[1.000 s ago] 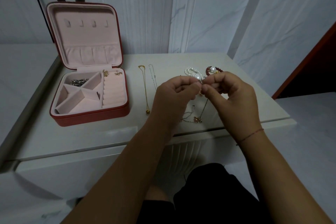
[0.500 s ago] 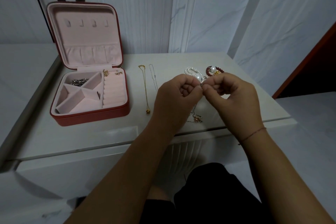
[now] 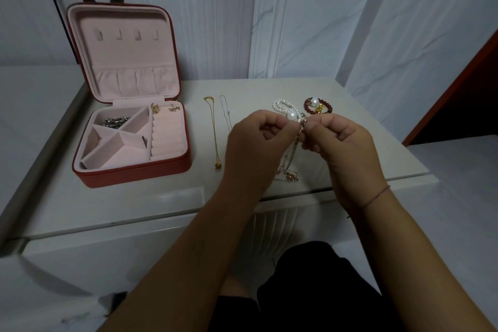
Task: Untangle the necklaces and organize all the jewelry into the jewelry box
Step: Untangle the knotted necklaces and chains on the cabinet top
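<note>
Well, just small bits (image 3: 116,121) are in the jewelry box (image 3: 134,174), while left hand (image 3: 253,143) and right hand (image 3: 343,143) pinch knotted necklaces (image 3: 289,176) near the table's (image 3: 377,148) front edge.

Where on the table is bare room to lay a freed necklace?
Bare: the strip between jewelry box and gold necklace, and the table in front of the box. Crowded: the right half, with tangled chains, pearl strand, red bead bracelet.
</note>
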A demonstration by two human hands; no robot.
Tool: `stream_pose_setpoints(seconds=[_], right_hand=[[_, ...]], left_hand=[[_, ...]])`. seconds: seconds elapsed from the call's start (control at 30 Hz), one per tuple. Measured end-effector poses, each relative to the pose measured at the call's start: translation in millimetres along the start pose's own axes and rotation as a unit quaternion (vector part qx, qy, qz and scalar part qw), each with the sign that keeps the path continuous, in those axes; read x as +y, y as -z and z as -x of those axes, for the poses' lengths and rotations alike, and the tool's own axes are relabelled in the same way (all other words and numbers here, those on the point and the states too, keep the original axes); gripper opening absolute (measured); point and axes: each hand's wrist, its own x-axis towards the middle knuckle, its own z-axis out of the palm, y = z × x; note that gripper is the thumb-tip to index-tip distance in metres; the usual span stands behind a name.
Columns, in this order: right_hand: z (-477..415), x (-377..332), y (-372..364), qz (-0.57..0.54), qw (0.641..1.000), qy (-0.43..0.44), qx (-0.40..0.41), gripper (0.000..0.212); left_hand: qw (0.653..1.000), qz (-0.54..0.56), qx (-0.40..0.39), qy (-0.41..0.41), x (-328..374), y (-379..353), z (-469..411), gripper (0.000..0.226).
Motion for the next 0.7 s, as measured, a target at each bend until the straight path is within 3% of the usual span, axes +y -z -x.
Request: stream_pose_setpoints(seconds=[0.27,0.5,0.7], right_hand=[[0.3,-1.2,1.3,0.028,0.999,0.013,0.01,0.011],[-0.4,-3.4,0.6,0.088,0.996,0.03,-0.004,0.003],[0.1,0.2,1.2,0.066,0.998,-0.001,-0.022,0.009]], left_hand=[[0.998,0.05,-0.024,0.035,1.1,0.4,1.1,0.016],[1.0,0.004,-0.006,0.009,0.1,-1.9,0.1,0.012],[0.999,-0.013,-0.042,-0.003,4.2,-1.1,1.5,0.009]])
